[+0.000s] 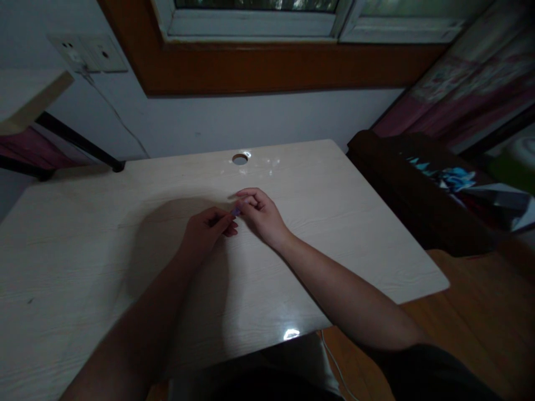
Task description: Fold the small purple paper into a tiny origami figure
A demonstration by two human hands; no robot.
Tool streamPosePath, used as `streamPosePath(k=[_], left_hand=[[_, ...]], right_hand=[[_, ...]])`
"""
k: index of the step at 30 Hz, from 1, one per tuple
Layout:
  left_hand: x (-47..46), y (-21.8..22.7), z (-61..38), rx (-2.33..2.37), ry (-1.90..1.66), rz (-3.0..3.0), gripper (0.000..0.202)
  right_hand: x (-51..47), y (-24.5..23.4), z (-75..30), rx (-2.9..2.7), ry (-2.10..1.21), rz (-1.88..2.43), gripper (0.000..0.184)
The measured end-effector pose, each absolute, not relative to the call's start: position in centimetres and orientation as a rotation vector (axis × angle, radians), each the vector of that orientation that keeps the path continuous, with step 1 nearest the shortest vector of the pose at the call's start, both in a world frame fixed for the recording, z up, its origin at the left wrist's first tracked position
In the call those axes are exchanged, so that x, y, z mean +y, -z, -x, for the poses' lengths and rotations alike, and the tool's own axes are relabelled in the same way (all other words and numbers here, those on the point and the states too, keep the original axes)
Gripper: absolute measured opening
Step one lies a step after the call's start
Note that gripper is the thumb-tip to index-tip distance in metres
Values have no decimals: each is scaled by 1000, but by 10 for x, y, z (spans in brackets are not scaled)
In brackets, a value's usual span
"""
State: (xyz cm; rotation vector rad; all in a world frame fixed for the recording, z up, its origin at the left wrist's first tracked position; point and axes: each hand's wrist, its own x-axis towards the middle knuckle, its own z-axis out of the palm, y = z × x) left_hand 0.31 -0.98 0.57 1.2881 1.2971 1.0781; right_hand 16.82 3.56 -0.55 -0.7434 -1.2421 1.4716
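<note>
Left hand [207,227] is pinching one end of a small purple piece [235,212], right hand [262,214] is pinching the other. Piece is sitting between the fingertips, over a glossy, pale wood-grain tabletop [355,239]; too small to tell material or shape. Round hole [239,160] is lying beyond the hands.

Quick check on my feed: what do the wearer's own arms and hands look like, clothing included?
The left hand and right hand are ungloved, with no watch or bracelet visible. Both forearms are bare. A dark sleeve shows near the right elbow; no sleeve shows on the left arm within the picture.
</note>
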Motion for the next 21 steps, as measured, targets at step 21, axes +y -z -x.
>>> streamPosePath(k=[21], left_hand=[[-7,-7,-2,1348,-1069,-1302,31]], right_hand=[[38,13,-166,-1217,-1436,761,32]])
